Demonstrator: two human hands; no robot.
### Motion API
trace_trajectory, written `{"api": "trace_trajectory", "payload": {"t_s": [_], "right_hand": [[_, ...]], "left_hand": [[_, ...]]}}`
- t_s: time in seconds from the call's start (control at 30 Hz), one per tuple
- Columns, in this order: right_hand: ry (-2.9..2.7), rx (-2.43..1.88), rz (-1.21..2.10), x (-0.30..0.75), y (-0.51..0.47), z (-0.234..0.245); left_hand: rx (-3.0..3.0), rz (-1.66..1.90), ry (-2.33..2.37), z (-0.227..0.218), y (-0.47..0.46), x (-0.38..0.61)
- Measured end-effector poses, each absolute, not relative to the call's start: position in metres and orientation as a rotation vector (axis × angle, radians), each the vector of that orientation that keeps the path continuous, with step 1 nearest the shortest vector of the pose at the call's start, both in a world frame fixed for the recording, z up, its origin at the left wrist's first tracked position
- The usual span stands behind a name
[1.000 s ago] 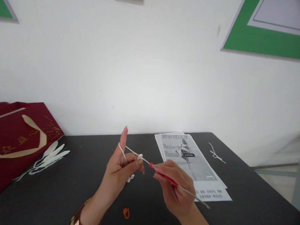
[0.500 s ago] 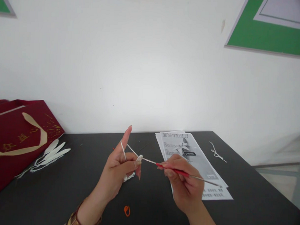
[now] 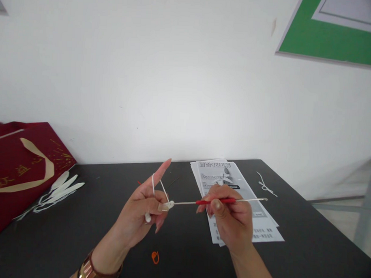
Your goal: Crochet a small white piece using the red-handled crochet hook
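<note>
My left hand (image 3: 143,206) pinches a small piece of white crochet work (image 3: 170,204) between thumb and fingers. White yarn (image 3: 154,185) loops round its raised index finger and runs down to the piece. My right hand (image 3: 227,215) is closed round the red grip of a double-ended crochet hook (image 3: 221,201). The hook lies nearly level, and its left end meets the white work at my left fingertips. Its other metal end points right, past my right hand. Whether the yarn is caught on the hook's tip is too small to tell.
An orange stitch marker (image 3: 155,257) lies on the black table (image 3: 182,244) near my left wrist. Printed sheets (image 3: 265,235) sit under and behind my right hand. White petal-shaped pieces (image 3: 64,191) lie beside a dark red bag (image 3: 17,169). A knotted white yarn scrap (image 3: 264,185) is at the right.
The hook has tilted to nearly level, its right end rising. Its left end has come up to the white work, where a stretch of yarn ran before. My left index finger leans further right.
</note>
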State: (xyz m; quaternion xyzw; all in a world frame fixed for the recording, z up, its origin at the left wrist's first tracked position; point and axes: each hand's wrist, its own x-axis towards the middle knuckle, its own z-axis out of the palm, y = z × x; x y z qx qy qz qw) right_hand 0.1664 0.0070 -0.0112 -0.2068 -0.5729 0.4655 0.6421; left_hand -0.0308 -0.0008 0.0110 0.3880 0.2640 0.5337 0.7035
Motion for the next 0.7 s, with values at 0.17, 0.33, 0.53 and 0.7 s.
{"api": "trace_trajectory", "payload": {"t_s": [0.17, 0.33, 0.53, 0.7], "right_hand": [[-1.276, -0.457, 1.108, 0.166, 0.009, -0.011], [-1.199, -0.420, 1.157, 0.166, 0.008, -0.007], [-0.980, -0.463, 1.405, 0.157, 0.015, -0.004], [-0.769, -0.528, 1.605, 0.144, 0.019, -0.008]], "left_hand": [[0.843, 1.145, 0.532, 0.006, 0.001, -0.032], [0.836, 1.141, 0.489, 0.004, 0.001, -0.034], [0.871, 1.153, 0.588, 0.008, -0.001, -0.032], [0.913, 1.252, 0.639, 0.010, -0.003, -0.023]]}}
